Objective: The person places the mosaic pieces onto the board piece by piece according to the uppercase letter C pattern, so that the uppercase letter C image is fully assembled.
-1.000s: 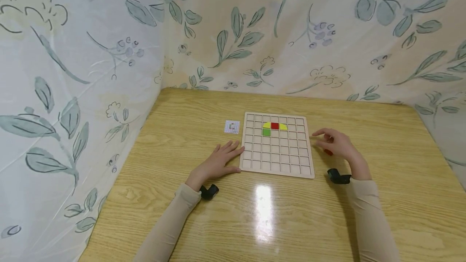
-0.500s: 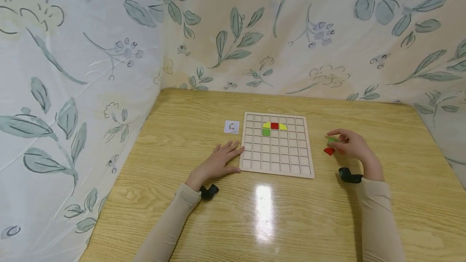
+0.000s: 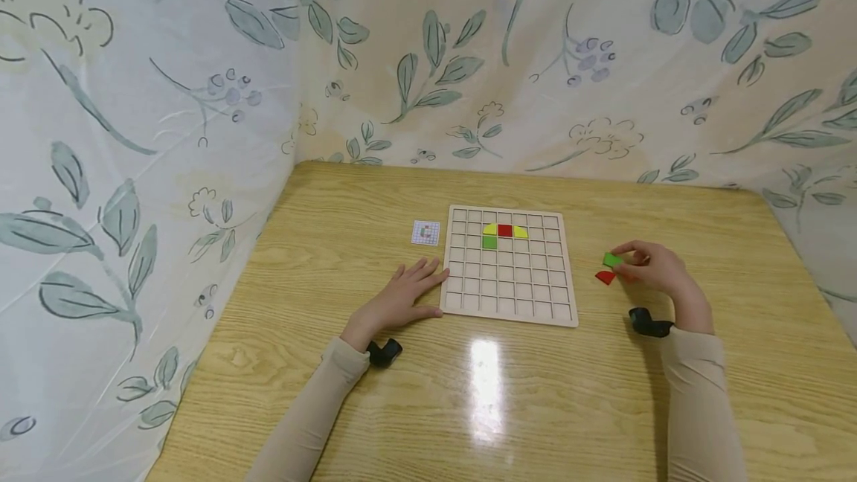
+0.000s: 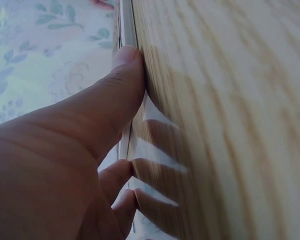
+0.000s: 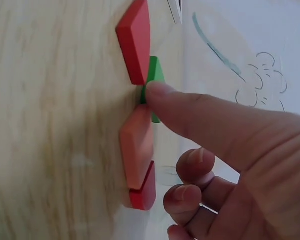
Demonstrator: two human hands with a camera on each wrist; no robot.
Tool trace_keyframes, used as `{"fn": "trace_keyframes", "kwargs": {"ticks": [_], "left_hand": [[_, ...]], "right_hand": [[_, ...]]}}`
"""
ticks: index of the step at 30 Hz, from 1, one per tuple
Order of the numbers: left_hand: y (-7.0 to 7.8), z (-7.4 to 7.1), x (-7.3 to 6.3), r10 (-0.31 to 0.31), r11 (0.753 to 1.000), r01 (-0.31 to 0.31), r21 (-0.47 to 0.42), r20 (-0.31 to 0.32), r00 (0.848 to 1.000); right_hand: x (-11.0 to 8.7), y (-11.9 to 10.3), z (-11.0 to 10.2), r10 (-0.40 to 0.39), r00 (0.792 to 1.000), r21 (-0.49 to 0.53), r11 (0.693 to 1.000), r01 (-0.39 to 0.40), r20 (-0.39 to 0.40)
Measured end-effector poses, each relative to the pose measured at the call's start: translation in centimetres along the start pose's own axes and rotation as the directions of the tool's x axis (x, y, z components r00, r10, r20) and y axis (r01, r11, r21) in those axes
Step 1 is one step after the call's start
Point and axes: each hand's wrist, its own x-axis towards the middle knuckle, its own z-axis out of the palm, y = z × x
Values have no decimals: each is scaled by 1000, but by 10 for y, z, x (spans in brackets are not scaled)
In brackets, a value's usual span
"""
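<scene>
My left hand point(image 3: 399, 294) lies flat with its fingers spread at the left edge of the gridded wooden board point(image 3: 504, 311), its thumb point(image 4: 126, 65) against the board's side. Off the board's right side, my right hand point(image 3: 652, 271) pinches a green square tile point(image 3: 611, 259) between thumb and index finger. In the right wrist view the thumb presses on that green tile point(image 5: 157, 75). A red quarter-round tile point(image 3: 605, 277) lies just in front of it. Under the hand are an orange tile point(image 5: 136, 147) and another red tile point(image 5: 144, 191), mostly hidden in the head view.
Set in the board's upper cells are a red square point(image 3: 505, 230), yellow quarter-round tiles point(image 3: 520, 232) on either side of it, and a green square point(image 3: 490, 242) below the left yellow one. A small printed grid card point(image 3: 425, 233) lies left of the board on the wooden table point(image 3: 321, 244).
My right hand has moved right, away from the board's edge, to the loose tiles, and now pinches the green tile. The red quarter-round tile has come into view. My left hand stays put.
</scene>
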Motion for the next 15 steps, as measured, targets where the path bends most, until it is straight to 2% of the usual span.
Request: {"fn": "trace_keyframes", "kwargs": {"ticks": [6, 15], "left_hand": [[0, 0, 0, 4, 1000, -4, 0, -2, 1000], [-2, 1, 1, -4, 1000, 4, 2, 1, 1000]], "right_hand": [[2, -5, 3, -19, 1000, -13, 1000, 18, -24], [2, -3, 3, -6, 1000, -43, 999, 6, -6]]}}
